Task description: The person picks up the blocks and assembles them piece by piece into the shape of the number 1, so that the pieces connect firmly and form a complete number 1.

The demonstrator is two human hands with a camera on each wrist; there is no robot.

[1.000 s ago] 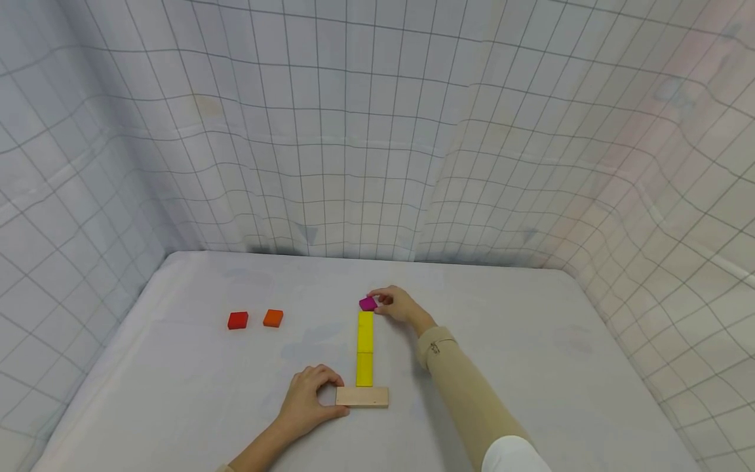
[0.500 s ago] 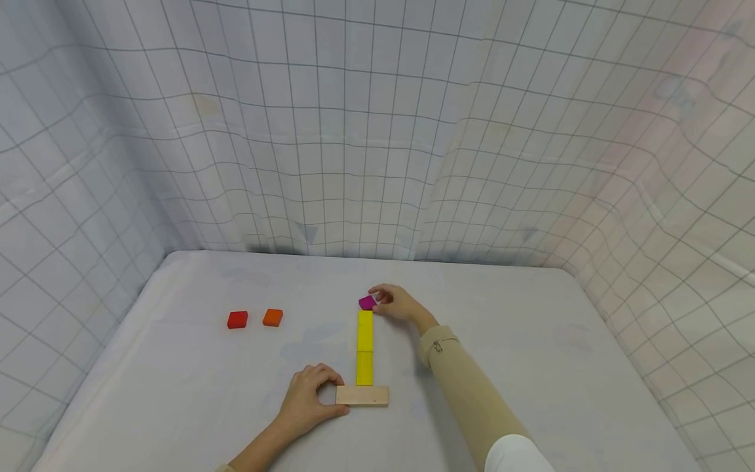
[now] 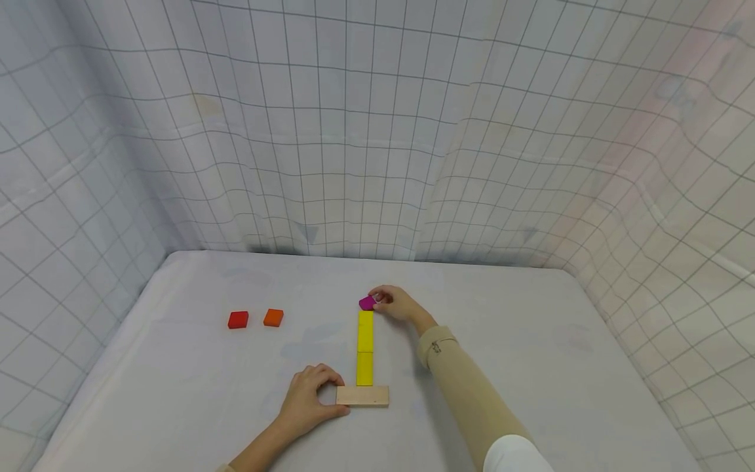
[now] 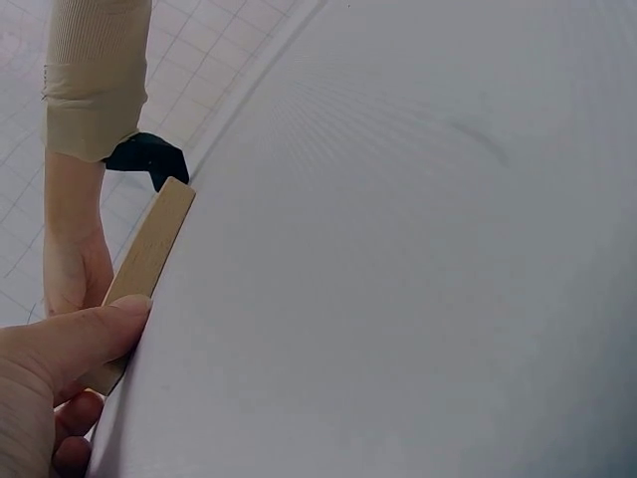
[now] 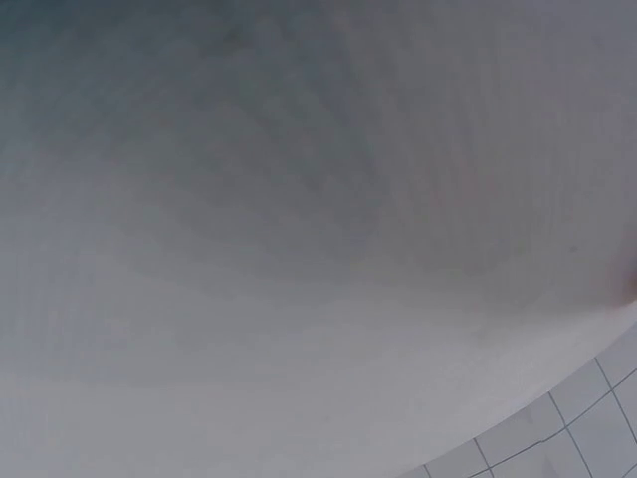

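Note:
A plain wooden block [image 3: 362, 396] lies crosswise on the white-covered table, and my left hand [image 3: 308, 401] grips its left end between thumb and fingers. In the left wrist view the thumb presses on the long side of the wooden block [image 4: 151, 244]. Two yellow blocks [image 3: 365, 347] run end to end away from its middle. At their far end my right hand [image 3: 398, 305] pinches a small purple block [image 3: 367, 303], which sits turned at an angle to the yellow row. The right wrist view shows almost only the cloth, with a sliver of skin at its right edge.
To the left on the table [image 3: 501, 367] lie a red block [image 3: 238, 320] and an orange block [image 3: 273, 318], a small gap apart. A white curtain with a dark grid [image 3: 377, 164] stands behind the table and along both sides.
The fingers of my right hand shift slightly at the purple block, with the index finger closing back onto it. My left hand and the other blocks stay in place.

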